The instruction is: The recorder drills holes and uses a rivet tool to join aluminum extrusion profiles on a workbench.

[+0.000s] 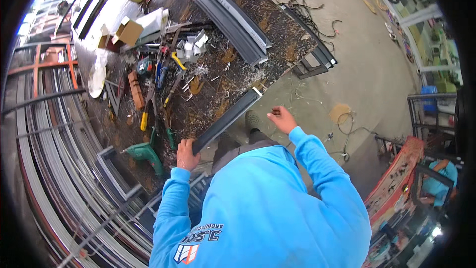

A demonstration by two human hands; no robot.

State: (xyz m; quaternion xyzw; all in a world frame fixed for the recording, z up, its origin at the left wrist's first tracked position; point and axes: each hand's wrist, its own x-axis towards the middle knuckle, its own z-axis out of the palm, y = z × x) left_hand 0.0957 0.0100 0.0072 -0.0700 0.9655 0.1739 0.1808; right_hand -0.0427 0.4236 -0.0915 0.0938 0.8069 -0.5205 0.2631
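Observation:
My left hand [187, 157] grips the lower end of a dark grey metal profile [227, 119] lying along the near edge of the dark, scuffed workbench [213, 69]. My right hand [282, 120] is raised off the profile to its right, empty, fingers loosely curved and apart. Left of my left hand lies a green power drill [146, 156]; above it are yellow-handled tools [145, 118], a wooden block [136, 92], small white pieces [191, 47] and a cardboard box [130, 33]. Two longer dark profiles [230, 25] rest farther back on the bench.
Racks of long metal bars [59, 159] fill the left side. Dark frames [315, 62] and loose cables [305, 7] lie beyond the bench on the concrete floor [367, 64]. A co-worker [441, 181] in blue is at the lower right beside a red bench [396, 168].

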